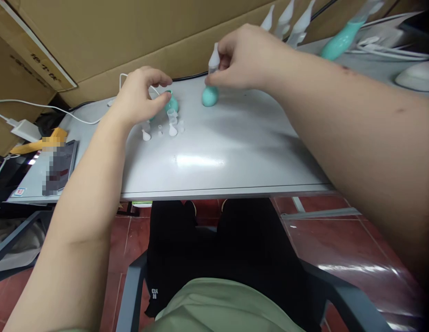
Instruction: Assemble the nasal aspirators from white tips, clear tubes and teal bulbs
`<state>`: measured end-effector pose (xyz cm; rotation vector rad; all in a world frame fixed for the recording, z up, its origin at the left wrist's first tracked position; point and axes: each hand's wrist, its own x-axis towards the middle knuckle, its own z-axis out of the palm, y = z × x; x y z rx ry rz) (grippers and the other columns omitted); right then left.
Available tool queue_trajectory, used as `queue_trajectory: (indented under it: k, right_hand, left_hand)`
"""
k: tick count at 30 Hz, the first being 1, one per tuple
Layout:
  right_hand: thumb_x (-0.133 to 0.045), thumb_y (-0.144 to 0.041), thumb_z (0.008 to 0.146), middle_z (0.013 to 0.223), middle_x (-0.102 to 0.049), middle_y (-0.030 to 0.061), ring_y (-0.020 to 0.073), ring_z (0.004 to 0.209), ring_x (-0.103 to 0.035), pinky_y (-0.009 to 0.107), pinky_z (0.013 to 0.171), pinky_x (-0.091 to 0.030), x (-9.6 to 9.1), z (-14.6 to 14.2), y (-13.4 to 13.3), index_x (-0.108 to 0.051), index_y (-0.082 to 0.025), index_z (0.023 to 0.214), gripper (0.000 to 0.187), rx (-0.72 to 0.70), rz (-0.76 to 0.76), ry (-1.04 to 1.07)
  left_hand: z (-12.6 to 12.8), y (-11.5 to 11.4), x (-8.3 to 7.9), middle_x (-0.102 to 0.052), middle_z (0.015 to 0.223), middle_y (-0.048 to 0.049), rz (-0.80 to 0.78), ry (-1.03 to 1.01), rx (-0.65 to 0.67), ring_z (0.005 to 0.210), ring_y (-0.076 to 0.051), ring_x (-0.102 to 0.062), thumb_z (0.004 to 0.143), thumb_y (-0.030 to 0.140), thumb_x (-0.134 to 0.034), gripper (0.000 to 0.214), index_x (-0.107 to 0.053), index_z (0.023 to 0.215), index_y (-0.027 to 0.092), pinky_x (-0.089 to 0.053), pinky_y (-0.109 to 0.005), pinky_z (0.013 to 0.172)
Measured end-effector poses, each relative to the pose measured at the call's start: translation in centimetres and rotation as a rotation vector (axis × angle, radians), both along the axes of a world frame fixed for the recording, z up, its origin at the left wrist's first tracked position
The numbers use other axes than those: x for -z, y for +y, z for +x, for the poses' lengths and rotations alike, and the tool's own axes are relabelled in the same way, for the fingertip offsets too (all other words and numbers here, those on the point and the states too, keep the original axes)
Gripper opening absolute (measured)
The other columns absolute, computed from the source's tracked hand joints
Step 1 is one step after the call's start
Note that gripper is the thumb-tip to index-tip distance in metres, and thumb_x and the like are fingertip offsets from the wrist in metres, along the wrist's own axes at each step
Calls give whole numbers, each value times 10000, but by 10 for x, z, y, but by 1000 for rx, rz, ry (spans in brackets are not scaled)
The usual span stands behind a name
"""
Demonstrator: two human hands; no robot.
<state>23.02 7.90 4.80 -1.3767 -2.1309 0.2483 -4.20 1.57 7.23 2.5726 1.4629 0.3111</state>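
My right hand is closed around a nasal aspirator, whose teal bulb rests on the table below my fingers. Its white tip points up beside my knuckles. My left hand hovers at the left with thumb and fingers apart. Right by the left thumb sits a second teal bulb, partly hidden; whether the thumb touches it I cannot tell. In front of that bulb lie a clear tube, white tips and small clear pieces.
Several assembled aspirators stand at the back right, one with a teal bulb. A white mouse lies at the right edge. On the left are a phone, a yellow tool and a white charger with cable. Cardboard walls the back.
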Motion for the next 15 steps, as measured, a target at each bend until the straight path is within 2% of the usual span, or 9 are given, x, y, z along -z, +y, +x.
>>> queue_trajectory:
  k: [1,3,5,6,8,10,13,15]
  right_hand:
    - [-958,19,1006,814,-610,-52,164,781,-529,382,775,-394,4,1,-1,-641,-229,854,430,3,2,16]
    - [-1002,27,974,911,-619,-51,188,853,-556,373,834,-427,9,1,-2,-747,-202,1108,367,41,54,84]
    - [-983,68,940,990,-597,-43,218,933,-595,371,929,-487,13,-1,-5,-756,-172,1364,537,96,185,162]
    - [-945,88,929,1004,-578,-37,233,960,-618,377,975,-516,15,-4,-6,-745,-171,1396,571,113,263,191]
    - [-871,75,921,989,-573,-26,262,972,-675,402,1040,-567,17,-10,-11,-720,-220,1281,489,71,375,216]
    - [-862,11,912,949,-605,-22,280,945,-707,424,1043,-597,21,-18,-17,-662,-279,1146,423,-72,391,228]
    - [-872,-75,888,856,-630,-18,275,892,-678,429,994,-588,30,-28,-25,-629,-295,965,336,-339,260,211]
    - [-876,-133,919,811,-652,-11,265,865,-659,411,935,-574,38,-31,-27,-706,-289,906,231,-440,162,172]
  left_hand:
    - [5,-6,-1,-979,1143,-12,-34,16,30,1530,-457,-700,886,920,-846,860,-921,1581,420,-624,-678,1210]
    - [14,-18,0,-977,1135,-21,-67,13,62,1511,-465,-724,874,923,-889,860,-930,1572,422,-647,-674,1177]
    - [21,-26,2,-979,1148,-35,-72,-27,58,1479,-469,-759,901,915,-905,825,-939,1556,415,-673,-669,1146]
    - [23,-29,2,-979,1155,-44,-68,-54,50,1462,-473,-775,919,906,-911,805,-942,1551,408,-685,-667,1131]
    - [21,-30,2,-974,1151,-62,-50,-111,28,1422,-477,-802,954,883,-923,750,-949,1527,399,-702,-663,1104]
    - [14,-27,1,-961,1112,-77,-19,-156,4,1358,-473,-824,987,848,-926,652,-969,1448,388,-707,-654,1079]
    - [2,-20,-5,-919,966,-82,59,-209,-13,1071,-411,-827,978,765,-936,440,-984,1111,349,-685,-610,978]
    - [-4,-18,-10,-898,901,-58,46,-181,-10,914,-350,-763,915,704,-955,351,-932,922,354,-634,-560,896]
